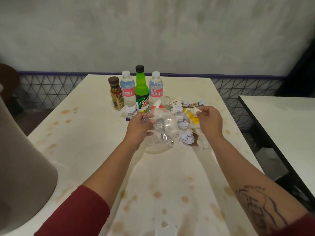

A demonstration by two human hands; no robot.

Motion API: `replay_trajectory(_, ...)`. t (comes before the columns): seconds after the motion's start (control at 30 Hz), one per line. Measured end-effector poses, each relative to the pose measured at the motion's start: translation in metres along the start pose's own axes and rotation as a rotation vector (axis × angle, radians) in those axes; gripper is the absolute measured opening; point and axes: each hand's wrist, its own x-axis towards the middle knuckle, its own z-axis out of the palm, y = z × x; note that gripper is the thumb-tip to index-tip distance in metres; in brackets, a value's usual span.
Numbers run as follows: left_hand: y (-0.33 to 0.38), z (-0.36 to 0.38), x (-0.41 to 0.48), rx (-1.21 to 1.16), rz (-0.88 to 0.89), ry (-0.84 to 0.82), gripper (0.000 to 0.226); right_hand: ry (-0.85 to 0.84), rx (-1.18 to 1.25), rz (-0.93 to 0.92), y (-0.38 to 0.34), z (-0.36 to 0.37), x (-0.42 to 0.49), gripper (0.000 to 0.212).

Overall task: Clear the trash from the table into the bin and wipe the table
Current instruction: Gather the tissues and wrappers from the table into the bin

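Observation:
A clear plastic cup (pixel 162 128) lies tilted over the white table (pixel 85 133), with crumpled bits inside it. My left hand (pixel 140 127) grips the cup by its rim. My right hand (pixel 208 120) pinches a crumpled white tissue (pixel 194 110) above a yellow wrapper (pixel 191 117). Around them lie several crumpled paper balls (pixel 186 137), another paper ball (pixel 129 110) and a snack wrapper (pixel 194 104). Brown spill stains (pixel 157 194) dot the tabletop.
Four bottles stand at the back: a brown coffee bottle (pixel 115 93), two water bottles (pixel 127 88) (pixel 156 88) and a green soda bottle (pixel 141 87). A tan rounded object (pixel 22 167) fills the left edge. A second table (pixel 281 120) stands to the right across a gap.

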Motion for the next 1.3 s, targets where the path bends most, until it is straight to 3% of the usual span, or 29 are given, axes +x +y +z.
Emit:
replay_trajectory(0.2, -0.002, 0.002, -0.001, 0.015, -0.031, 0.041, 0.015, -0.181, -0.517, -0.049, 0.012, -0.001, 0.021, 0.023)
replay_trajectory(0.67, -0.007, -0.007, -0.004, 0.044, -0.054, 0.112, 0.021, -0.582, -0.715, -0.013, 0.004, 0.008, 0.045, 0.064)
replay_trajectory(0.77, -0.007, -0.011, -0.006, 0.036, -0.046, 0.122, 0.017, -0.584, -0.733, -0.096, 0.005, 0.009, 0.044, 0.063)
replay_trajectory(1.07, 0.001, -0.012, -0.012, 0.033, -0.035, 0.160, 0.014, -0.469, -0.718, -0.267, -0.021, -0.005, 0.049, 0.035)
replay_trajectory(1.3, 0.014, -0.008, -0.018, 0.032, 0.000, 0.171, 0.012, -0.327, -0.703, -0.357, -0.050, -0.023, 0.045, 0.042)
